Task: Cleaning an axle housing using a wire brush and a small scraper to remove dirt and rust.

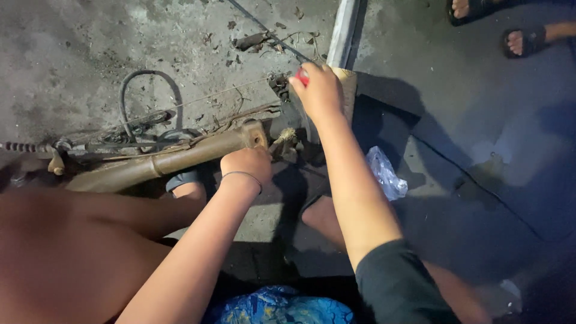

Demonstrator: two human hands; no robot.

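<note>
A person's left hand [246, 163] grips the end of a rusty metal tube [162, 162] lying on the concrete floor [72, 54], fingers clamped around it. The right hand [318, 90] closes on a small red object [302, 77] above a grimy metal assembly [285, 90]; a crumpled plastic bag [385, 174] lies nearby.

Rust-brown metal tube [168, 161], red tool handle [302, 77], grey concrete floor [72, 54], black sleeve [402, 285], blue patterned cloth [279, 306].

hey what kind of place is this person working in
Probably an outdoor yard or a roadside repair spot, at floor level. The stained concrete floor is strewn with debris, a rusty metal tube lies across it, and someone's sandalled feet stand nearby.
</note>
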